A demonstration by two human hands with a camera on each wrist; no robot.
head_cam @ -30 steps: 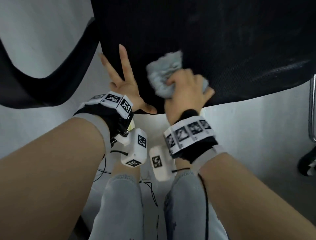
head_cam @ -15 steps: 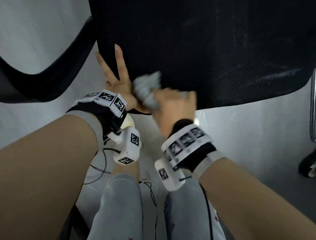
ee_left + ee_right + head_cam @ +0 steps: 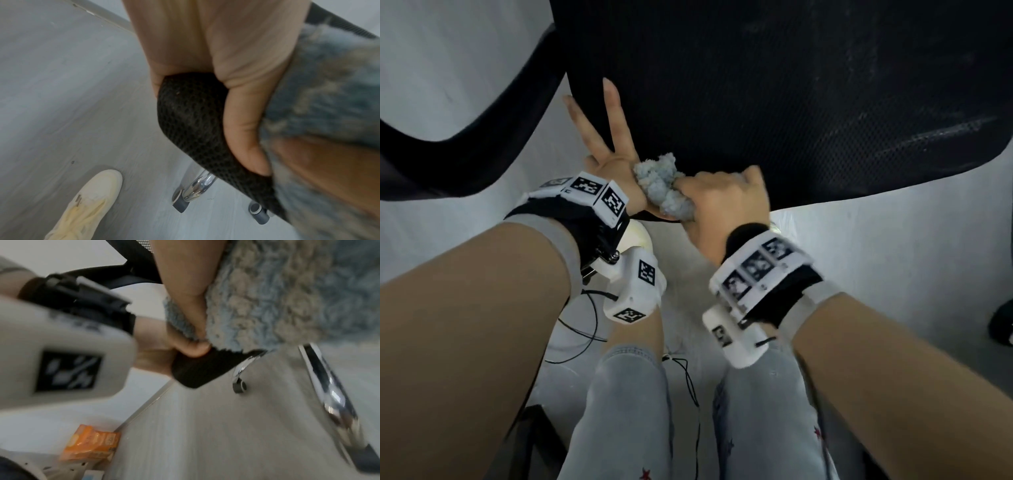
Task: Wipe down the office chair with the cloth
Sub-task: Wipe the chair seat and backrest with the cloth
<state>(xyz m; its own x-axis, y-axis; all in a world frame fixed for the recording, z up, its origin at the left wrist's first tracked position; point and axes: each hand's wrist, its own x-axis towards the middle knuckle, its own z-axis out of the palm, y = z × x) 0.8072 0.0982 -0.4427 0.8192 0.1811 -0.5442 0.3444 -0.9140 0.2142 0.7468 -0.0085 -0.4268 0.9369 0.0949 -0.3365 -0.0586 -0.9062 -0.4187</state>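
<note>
The office chair's black mesh seat (image 3: 791, 85) fills the upper head view. My left hand (image 3: 613, 150) holds its front left corner: two fingers lie straight on top, and the left wrist view shows the thumb (image 3: 244, 129) folded round the mesh rim (image 3: 191, 113). My right hand (image 3: 722, 195) grips a bunched blue-grey fluffy cloth (image 3: 661, 186) against the seat's front edge, and the cloth touches the left hand. In the right wrist view the cloth (image 3: 277, 296) sits just above the seat corner (image 3: 195, 371).
A black armrest (image 3: 448, 164) curves at the left. Under the seat are chrome base legs (image 3: 333, 394) with grey casters (image 3: 257, 211). My pale shoe (image 3: 88, 203) stands on the grey floor. An orange packet (image 3: 92, 444) lies by the wall. Thin cables (image 3: 585, 325) hang near my knees.
My right hand has swept the cloth left and back along the seat, from the middle of the front area to the edge beside my left hand. The left hand has stayed in place.
</note>
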